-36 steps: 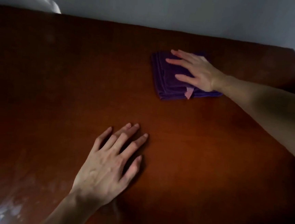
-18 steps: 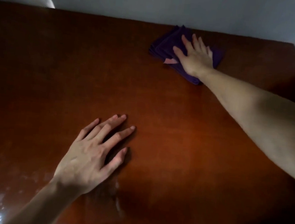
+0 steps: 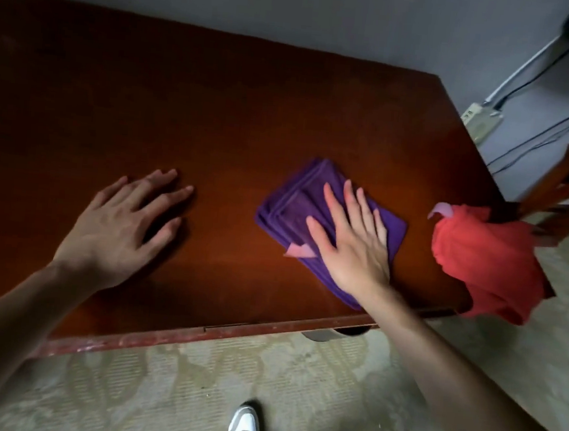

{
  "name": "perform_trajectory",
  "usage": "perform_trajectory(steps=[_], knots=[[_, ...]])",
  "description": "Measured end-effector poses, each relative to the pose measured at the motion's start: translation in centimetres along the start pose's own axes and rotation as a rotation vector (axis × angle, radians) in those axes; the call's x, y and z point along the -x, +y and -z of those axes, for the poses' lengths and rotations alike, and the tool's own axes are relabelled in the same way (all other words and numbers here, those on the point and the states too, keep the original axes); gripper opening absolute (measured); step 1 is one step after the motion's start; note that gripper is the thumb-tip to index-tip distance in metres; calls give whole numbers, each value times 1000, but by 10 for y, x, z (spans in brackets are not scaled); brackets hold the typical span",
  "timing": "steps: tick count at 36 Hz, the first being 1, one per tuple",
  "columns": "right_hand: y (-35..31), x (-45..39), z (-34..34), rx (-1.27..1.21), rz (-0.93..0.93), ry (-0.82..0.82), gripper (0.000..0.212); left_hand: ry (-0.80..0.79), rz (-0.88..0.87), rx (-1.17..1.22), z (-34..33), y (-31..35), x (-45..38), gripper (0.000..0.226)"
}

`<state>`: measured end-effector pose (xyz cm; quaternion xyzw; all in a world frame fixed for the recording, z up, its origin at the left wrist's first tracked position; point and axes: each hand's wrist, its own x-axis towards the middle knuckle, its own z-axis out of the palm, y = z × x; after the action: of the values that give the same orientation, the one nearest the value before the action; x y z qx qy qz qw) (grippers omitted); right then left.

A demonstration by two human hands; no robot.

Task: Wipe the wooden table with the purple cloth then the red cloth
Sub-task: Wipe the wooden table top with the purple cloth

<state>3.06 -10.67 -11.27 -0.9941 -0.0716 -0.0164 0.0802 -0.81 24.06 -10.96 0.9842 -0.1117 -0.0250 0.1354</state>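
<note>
- Since half a second ago, right hand has dragged the purple cloth from the far edge toward the near edge of the desk.
- Fingers lie straight, pressing flat; left hand rests open, bracing.
- Keep even pressure and overlap strokes; red cloth waits at the right corner.

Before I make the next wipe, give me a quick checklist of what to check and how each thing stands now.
1. Right hand flat on the purple cloth, fingers straight: ok.
2. Purple cloth folded and lying flat on the table: ok, though its near corner reaches close to the front edge.
3. Left hand flat on bare wood, apart from the cloth: ok.
4. Red cloth ready for the second pass: not ok, it hangs over the right corner and may slip.
5. Surface already wiped clean: cannot tell.
</note>
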Motion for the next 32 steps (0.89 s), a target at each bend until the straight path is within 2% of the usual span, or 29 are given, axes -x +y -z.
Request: perform_trajectory(steps=[3, 9, 18, 22, 26, 32], knots=[[20, 22, 4, 4, 108, -19, 76, 37, 24, 2, -2, 6, 0, 65], [58, 28, 19, 34, 381, -81, 71, 195, 212, 123, -9, 57, -6, 49], [111, -65, 43, 49, 690, -223, 65, 225, 0, 221, -26, 131, -55, 48], [130, -120, 45, 88, 711, -214, 65, 207, -67, 228, -36, 152, -93, 48], [148, -175, 47, 102, 689, -192, 65, 183, -48, 259, -40, 166, -129, 52], [177, -264, 48, 125, 702, -205, 64, 65, -73, 96, -45, 175, -153, 57]])
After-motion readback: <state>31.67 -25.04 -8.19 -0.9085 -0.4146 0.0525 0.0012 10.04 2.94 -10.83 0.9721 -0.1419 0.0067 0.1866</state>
